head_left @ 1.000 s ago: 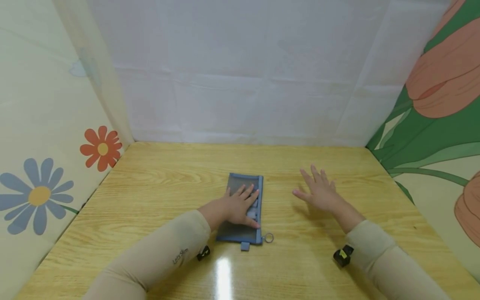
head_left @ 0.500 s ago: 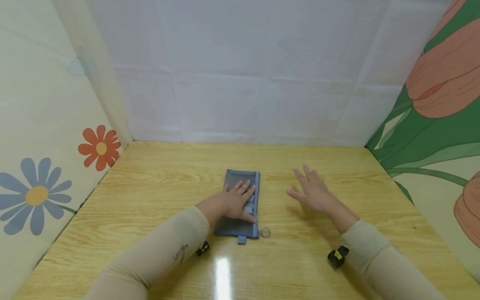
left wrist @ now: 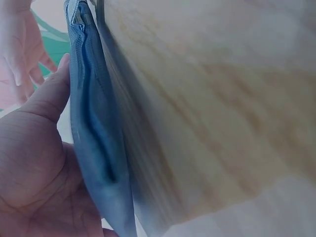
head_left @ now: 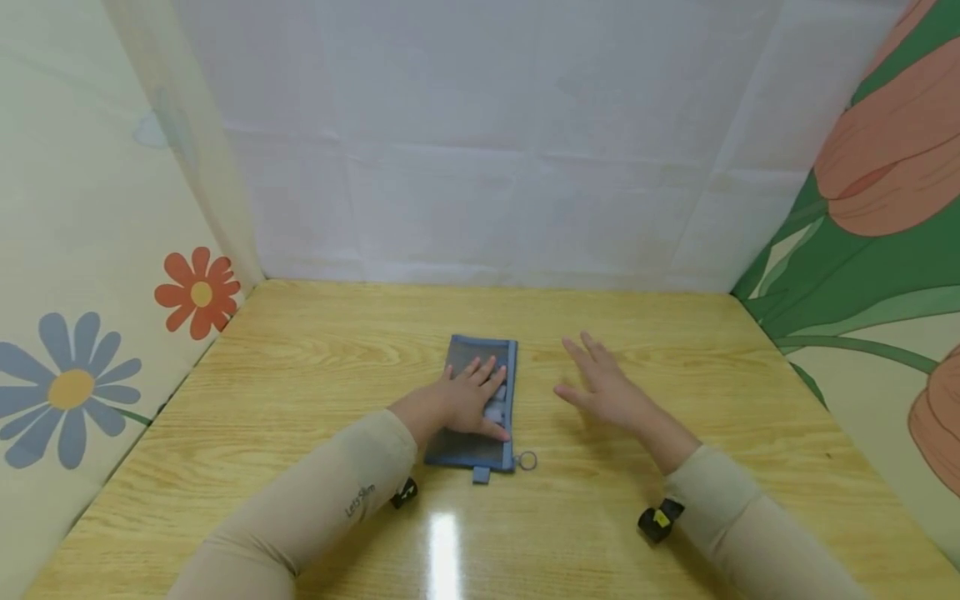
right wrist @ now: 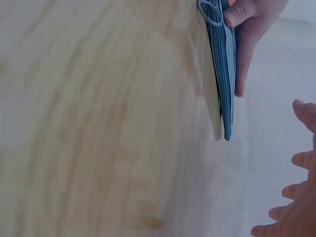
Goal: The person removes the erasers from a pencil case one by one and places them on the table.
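A flat blue zip pouch (head_left: 468, 448) with a dark see-through mesh face lies lengthwise on the table. Pale shapes show through the mesh beside my left hand (head_left: 471, 404), which rests on the pouch with fingers spread. In the left wrist view, the thumb (left wrist: 52, 96) lies along the zipper edge (left wrist: 89, 98). A metal ring (head_left: 528, 460) hangs off the pouch's near right corner, and a small fabric tab (head_left: 481, 475) sticks out of its near end. To the right of the pouch, my right hand (head_left: 607, 390) hovers over the table, fingers extended and holding nothing.
The wood-grain table (head_left: 337, 333) stretches to a white sheet (head_left: 480, 167) hung behind it. Flower-printed panels (head_left: 97, 250) stand along both sides. Each wrist carries a small black device (head_left: 655, 523) below its light sleeve.
My right hand has drifted left, closer to the pouch. The pouch and my left hand on it have shifted slightly away and to the left.
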`<move>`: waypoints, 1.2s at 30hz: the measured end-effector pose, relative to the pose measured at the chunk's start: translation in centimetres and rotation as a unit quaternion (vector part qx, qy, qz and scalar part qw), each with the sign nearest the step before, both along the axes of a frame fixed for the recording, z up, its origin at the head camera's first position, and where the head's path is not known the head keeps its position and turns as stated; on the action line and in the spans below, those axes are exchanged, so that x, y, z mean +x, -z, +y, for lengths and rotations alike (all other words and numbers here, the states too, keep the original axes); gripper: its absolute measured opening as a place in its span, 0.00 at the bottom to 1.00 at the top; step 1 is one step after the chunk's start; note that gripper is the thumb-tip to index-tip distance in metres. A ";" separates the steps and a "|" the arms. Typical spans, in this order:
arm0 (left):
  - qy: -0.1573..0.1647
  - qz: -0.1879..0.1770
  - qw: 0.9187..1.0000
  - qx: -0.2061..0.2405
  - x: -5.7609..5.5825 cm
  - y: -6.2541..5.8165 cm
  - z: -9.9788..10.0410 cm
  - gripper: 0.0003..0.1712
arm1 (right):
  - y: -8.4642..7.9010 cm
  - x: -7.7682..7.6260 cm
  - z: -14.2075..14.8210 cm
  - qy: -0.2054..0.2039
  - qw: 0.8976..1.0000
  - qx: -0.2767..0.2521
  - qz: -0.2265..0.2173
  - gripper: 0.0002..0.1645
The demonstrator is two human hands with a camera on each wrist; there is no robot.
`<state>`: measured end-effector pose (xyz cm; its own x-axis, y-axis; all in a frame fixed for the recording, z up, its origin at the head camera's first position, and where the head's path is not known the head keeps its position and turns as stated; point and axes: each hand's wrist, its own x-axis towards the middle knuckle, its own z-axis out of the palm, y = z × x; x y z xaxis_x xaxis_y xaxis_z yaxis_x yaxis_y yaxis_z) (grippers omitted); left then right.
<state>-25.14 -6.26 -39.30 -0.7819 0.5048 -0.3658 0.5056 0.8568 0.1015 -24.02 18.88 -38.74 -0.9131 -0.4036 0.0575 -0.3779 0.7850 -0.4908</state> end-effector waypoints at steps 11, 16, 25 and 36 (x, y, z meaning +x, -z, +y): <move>-0.002 -0.003 1.000 -0.003 0.1 -0.2 0.0 0.65 | 0.2 1.0 -1.7 -0.043 0.998 -0.053 -0.001 0.42; 0.007 0.006 1.000 -0.003 0.2 -0.1 0.0 0.68 | 0.4 1.2 -2.4 -0.069 0.995 -0.073 -0.027 0.37; 0.006 -0.009 1.000 0.003 0.6 -0.2 0.3 0.71 | 1.2 1.7 -3.1 -0.115 0.983 -0.097 -0.102 0.29; 0.000 -0.006 1.000 -0.007 0.6 -0.1 0.4 0.74 | 2.1 1.8 -3.6 -0.115 0.973 -0.103 -0.173 0.23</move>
